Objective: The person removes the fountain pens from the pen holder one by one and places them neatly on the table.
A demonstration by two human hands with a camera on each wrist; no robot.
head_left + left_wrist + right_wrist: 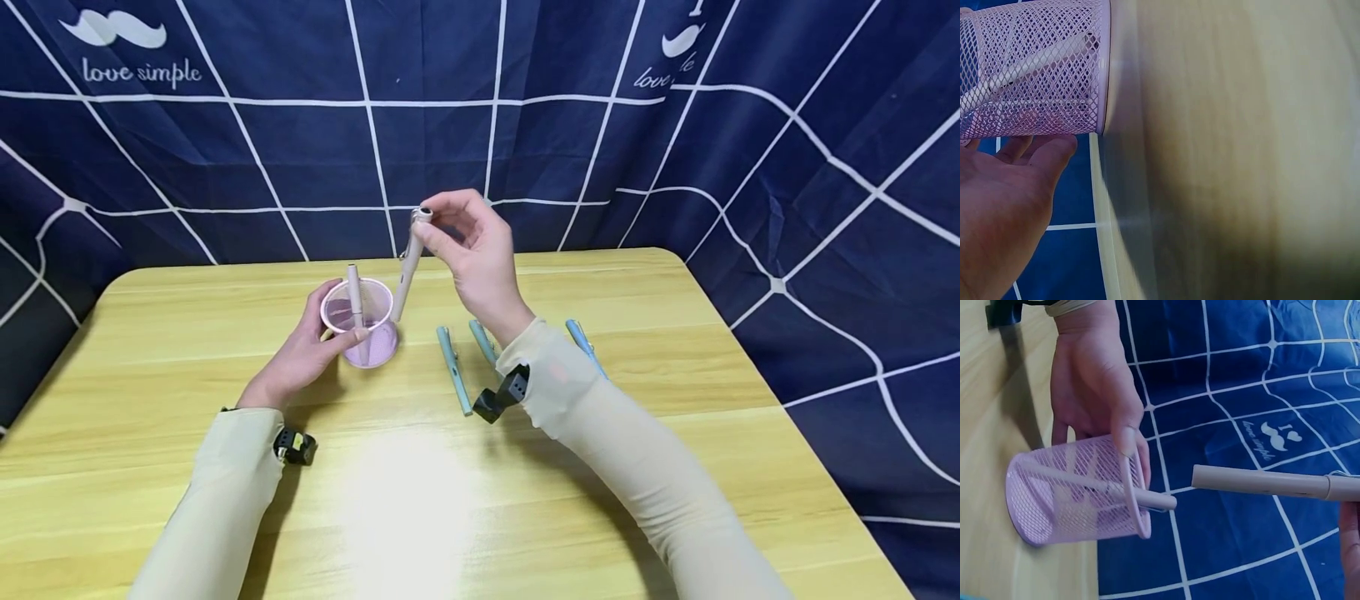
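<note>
A pink mesh pen holder (375, 346) is gripped by my left hand (303, 354), with the thumb at its rim and the other fingers round the far side. One pale pen (1157, 500) leans inside it and pokes out above the rim. My right hand (480, 258) pinches a second pale pen (407, 275) near its upper end, between thumb and fingers. This pen hangs steeply, its lower end just right of the holder's rim in the head view. The right wrist view shows a gap between the held pen (1260, 481) and the holder (1079, 494).
Below my right hand a green pen (454, 371) lies on the wooden table (187, 333). Another green pen (482, 340) and a blue pen (583, 343) are partly hidden by the right forearm. A dark blue gridded cloth (427, 150) hangs behind the table.
</note>
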